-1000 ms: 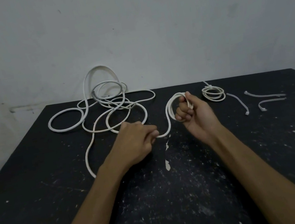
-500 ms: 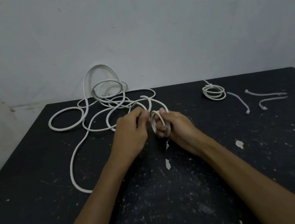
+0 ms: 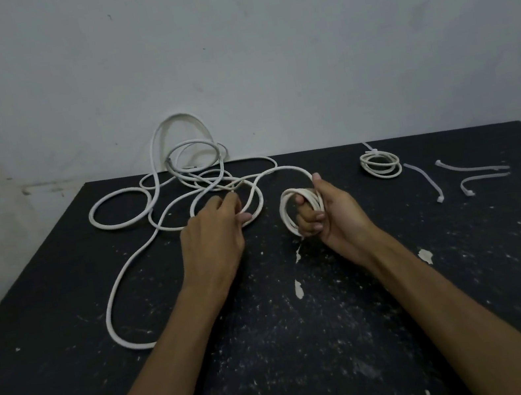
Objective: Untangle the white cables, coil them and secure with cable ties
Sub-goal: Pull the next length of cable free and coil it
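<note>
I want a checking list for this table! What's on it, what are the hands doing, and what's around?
Surface: black table, scuffed, flecked with white chips.
Job's things: finished coil at far right, already tied; three loose cable ties beside it.
Clutter: nothing seen besides paint flakes.
Grips: right hand holds a small coil wound round its fingers; left hand pinches the cable feeding it.
Cables: white tangle at far left, one loop standing up against the wall.
Surroundings: plain grey wall, stained at left.

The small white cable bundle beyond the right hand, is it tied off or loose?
Tied: the small white cable bundle lies coiled, a cable tie cinched at its far edge.
</note>
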